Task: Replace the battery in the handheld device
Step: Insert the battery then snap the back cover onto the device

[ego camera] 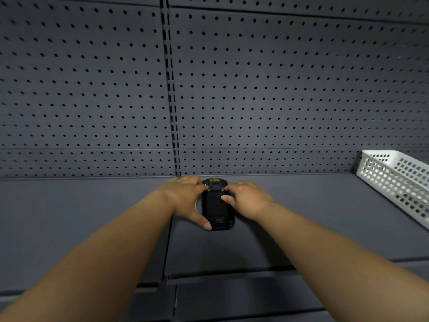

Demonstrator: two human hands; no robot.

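So the black handheld device is lying flat on the dark grey metal shelf, right up near the grey pegboard back wall. Left hand clamps its left edge, thumb down by the bottom corner. Right hand presses on the right side, fingers on top. A white plastic mesh basket sits far right.

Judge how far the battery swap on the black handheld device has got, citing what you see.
Done: nothing visibly. In hand: left hand and right hand grip the handheld device, lying on the shelf. Left: no loose battery shows, so apparently removal and refitting.
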